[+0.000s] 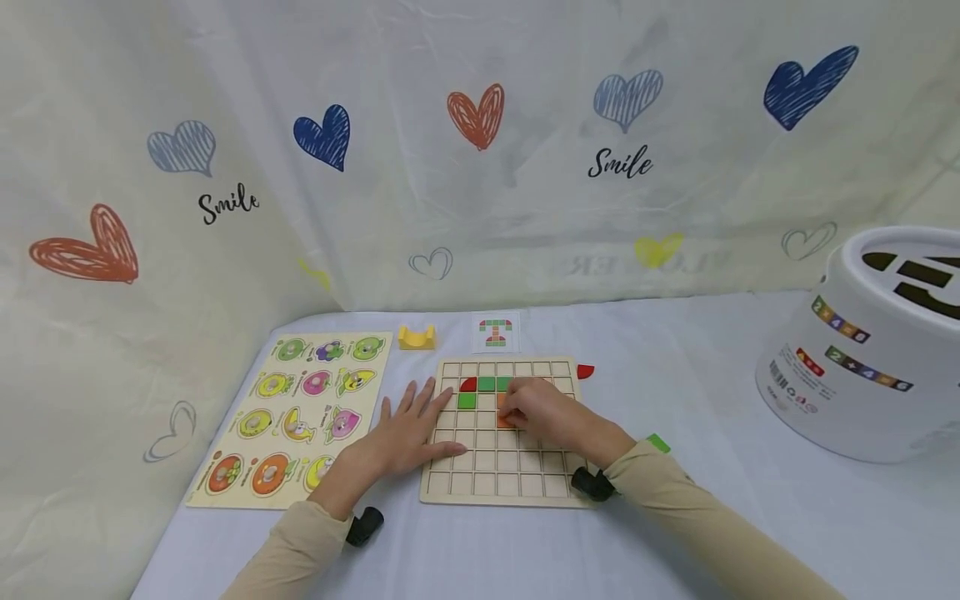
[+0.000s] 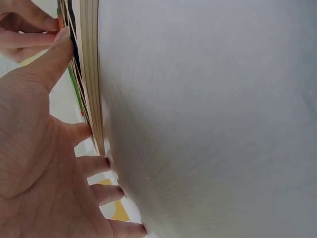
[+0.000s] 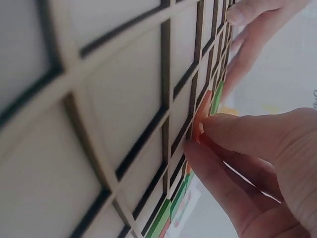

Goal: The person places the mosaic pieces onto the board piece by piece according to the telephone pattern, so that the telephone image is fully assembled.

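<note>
A wooden grid board (image 1: 480, 485) lies flat in the middle of the table in the head view. My right hand (image 1: 551, 417) is over its upper middle, pinching an orange square tile (image 3: 200, 116) between thumb and fingertips, right at the grid cells. Along an upper row are a red quarter-round tile (image 1: 468, 384) and green square tiles (image 1: 487, 384), with another green square (image 1: 467, 401) below the red one. My left hand (image 1: 408, 433) rests with spread fingers along the board's left edge, its thumb on the board. A small pattern card (image 1: 495, 343) lies beyond the board.
Left of the board lies a fruit puzzle (image 1: 307, 387). A yellow curved block (image 1: 417, 337) sits near the card. One red piece (image 1: 586, 372) and a green piece (image 1: 659, 444) lie right of the board. A white bucket (image 1: 847, 400) stands far right.
</note>
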### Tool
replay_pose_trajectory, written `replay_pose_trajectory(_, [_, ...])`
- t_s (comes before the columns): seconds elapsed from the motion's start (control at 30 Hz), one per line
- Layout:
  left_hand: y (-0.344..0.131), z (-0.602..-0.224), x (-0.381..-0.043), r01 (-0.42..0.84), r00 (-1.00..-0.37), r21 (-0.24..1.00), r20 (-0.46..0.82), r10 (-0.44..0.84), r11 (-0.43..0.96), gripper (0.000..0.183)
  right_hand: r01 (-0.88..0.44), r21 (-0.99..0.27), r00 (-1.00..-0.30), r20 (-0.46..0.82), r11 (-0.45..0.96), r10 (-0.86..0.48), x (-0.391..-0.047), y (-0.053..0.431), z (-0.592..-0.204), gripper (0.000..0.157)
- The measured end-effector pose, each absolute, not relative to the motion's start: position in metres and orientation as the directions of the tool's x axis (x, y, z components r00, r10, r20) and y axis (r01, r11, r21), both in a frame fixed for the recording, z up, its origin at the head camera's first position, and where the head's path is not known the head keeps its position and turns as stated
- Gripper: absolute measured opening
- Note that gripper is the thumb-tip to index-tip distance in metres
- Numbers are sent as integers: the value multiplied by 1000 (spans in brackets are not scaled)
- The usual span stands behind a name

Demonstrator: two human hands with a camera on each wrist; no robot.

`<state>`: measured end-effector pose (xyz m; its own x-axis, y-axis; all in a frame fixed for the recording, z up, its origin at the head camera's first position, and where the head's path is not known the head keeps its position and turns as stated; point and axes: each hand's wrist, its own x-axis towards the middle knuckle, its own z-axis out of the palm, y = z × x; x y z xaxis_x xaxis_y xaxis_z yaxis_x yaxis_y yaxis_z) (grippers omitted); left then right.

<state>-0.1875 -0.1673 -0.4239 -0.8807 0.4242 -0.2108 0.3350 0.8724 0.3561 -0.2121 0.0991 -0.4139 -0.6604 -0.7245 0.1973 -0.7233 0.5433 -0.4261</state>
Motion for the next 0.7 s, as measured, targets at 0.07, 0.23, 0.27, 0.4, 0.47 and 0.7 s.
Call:
replay_pose_trajectory(0.07, [-167,-424,-188,338,-880,351,-212,426,873,93,-728,-428,-653,195,535,-732,-212,100,-414,11])
replay_pose_trajectory(0.23, [-166,-424,-189,340,-879,341,-216,424,877,93,-730,-453,-637,180,512,-749,-211,108,-412,9])
replay_pose_trajectory(0.27, [-166,-423,-188,339,-879,340,-216,424,877,93,-734,-452,-632,178,507,-754,-211,111,-411,10])
replay_pose_trajectory(0.4, [-165,-422,-187,335,-880,348,-217,423,876,93,-735,-443,-626,150,514,-765,-206,128,-403,11])
replay_pose_trajectory(0.47, [-165,-422,-187,335,-879,354,-215,424,873,93,-724,-450,-630,121,523,-767,-202,140,-399,12])
replay_pose_trajectory(0.7, [-166,-421,-186,335,-879,359,-214,427,871,93,-653,-480,-678,25,586,-735,-189,188,-386,15])
